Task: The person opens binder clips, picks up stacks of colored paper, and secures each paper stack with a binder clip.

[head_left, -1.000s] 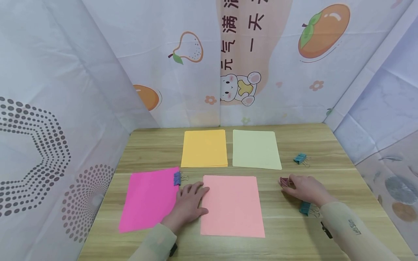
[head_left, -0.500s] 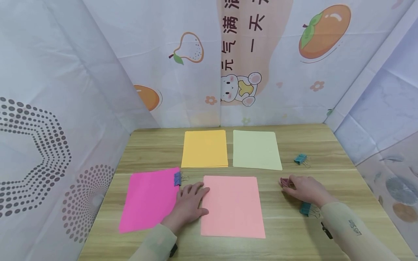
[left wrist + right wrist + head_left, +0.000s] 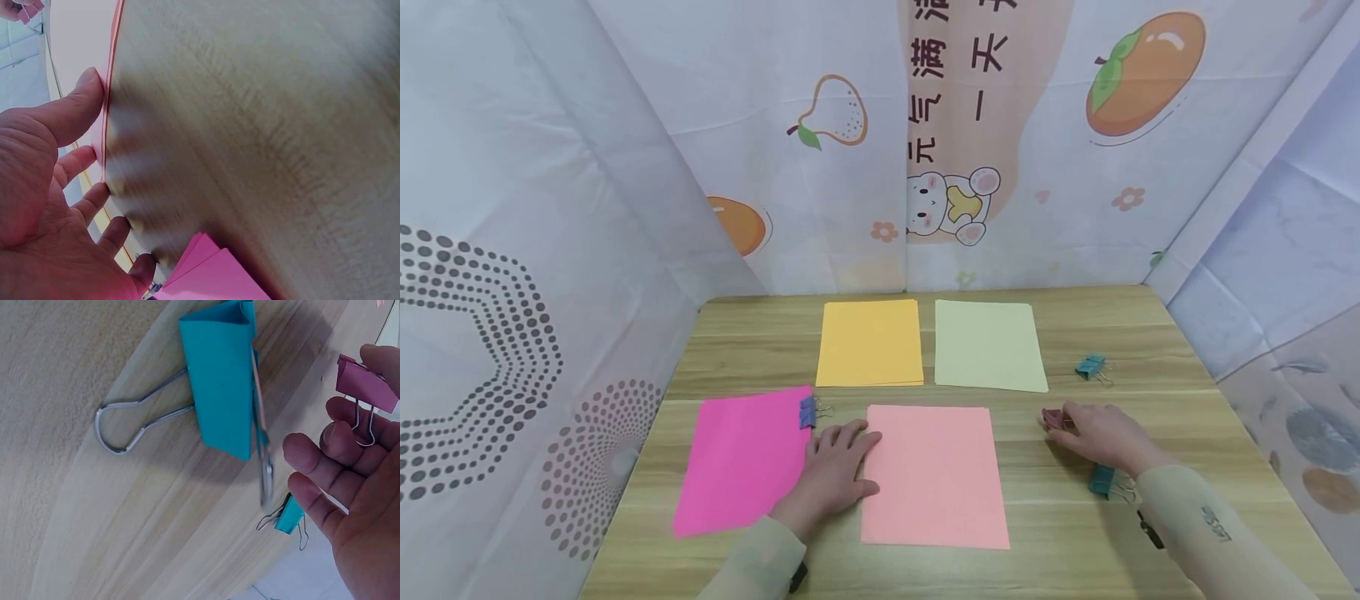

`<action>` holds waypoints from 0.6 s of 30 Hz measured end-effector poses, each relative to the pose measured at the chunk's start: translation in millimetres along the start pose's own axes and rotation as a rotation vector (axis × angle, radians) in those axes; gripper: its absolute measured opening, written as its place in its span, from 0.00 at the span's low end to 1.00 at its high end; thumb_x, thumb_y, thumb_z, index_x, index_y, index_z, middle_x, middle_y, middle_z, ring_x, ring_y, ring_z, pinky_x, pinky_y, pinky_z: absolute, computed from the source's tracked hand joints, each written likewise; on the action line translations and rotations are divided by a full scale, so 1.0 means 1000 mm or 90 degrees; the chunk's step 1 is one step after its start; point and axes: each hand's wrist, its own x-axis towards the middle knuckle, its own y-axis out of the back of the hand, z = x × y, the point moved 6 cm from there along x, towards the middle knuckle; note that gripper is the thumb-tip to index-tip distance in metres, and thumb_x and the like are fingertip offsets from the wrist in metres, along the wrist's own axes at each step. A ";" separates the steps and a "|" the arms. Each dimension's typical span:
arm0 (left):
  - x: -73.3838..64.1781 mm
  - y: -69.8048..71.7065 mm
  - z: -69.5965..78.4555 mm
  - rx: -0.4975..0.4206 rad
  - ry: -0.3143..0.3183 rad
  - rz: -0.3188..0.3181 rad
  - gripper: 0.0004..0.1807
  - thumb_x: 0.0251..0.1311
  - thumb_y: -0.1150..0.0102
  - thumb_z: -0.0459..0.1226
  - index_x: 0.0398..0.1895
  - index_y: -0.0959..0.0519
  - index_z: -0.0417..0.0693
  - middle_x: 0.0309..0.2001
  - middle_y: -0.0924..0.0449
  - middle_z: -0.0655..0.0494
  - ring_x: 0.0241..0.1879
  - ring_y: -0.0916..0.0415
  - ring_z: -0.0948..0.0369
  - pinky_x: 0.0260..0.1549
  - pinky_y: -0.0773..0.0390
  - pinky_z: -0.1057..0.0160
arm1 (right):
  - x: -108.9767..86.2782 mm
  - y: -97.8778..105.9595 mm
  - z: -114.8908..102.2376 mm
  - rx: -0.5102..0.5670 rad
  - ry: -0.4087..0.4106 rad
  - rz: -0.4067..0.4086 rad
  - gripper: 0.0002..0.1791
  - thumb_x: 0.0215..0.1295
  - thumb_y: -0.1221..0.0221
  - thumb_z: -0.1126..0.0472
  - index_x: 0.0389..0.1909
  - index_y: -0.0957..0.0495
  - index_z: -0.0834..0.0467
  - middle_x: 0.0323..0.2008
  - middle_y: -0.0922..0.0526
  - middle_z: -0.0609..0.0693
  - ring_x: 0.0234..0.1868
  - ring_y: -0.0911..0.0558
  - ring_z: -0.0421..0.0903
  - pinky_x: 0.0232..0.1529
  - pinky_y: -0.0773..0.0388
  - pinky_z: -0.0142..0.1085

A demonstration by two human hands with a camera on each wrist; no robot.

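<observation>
My left hand lies with spread, fairly straight fingers at the left edge of a light pink paper stack. In the left wrist view its thumb and fingertips touch that stack's edge. To the right of the stack, my right hand holds a dark pink binder clip between thumb and index finger. The right wrist view shows the clip with its wire handle hanging toward the palm. A teal binder clip lies just below the right hand, a second teal clip above it.
Left of my left hand is a magenta paper stack, a blue binder clip on its right edge. Yellow paper and pale green paper lie farther back. Printed curtains rise behind the wooden table.
</observation>
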 end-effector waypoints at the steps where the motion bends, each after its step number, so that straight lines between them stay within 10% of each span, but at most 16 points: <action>1: 0.000 0.000 0.000 0.000 0.002 -0.003 0.40 0.58 0.29 0.50 0.74 0.31 0.57 0.76 0.41 0.51 0.70 0.45 0.40 0.63 0.44 0.32 | 0.000 0.000 0.000 0.000 0.000 0.001 0.20 0.68 0.37 0.43 0.32 0.28 0.56 0.21 0.29 0.46 0.21 0.32 0.43 0.22 0.35 0.37; 18: -0.003 0.002 0.003 0.002 -0.001 0.000 0.39 0.58 0.29 0.50 0.73 0.30 0.56 0.75 0.40 0.50 0.70 0.44 0.40 0.61 0.43 0.32 | -0.001 0.006 -0.001 -0.005 -0.007 0.004 0.17 0.70 0.42 0.46 0.30 0.25 0.56 0.26 0.20 0.49 0.24 0.27 0.44 0.30 0.22 0.47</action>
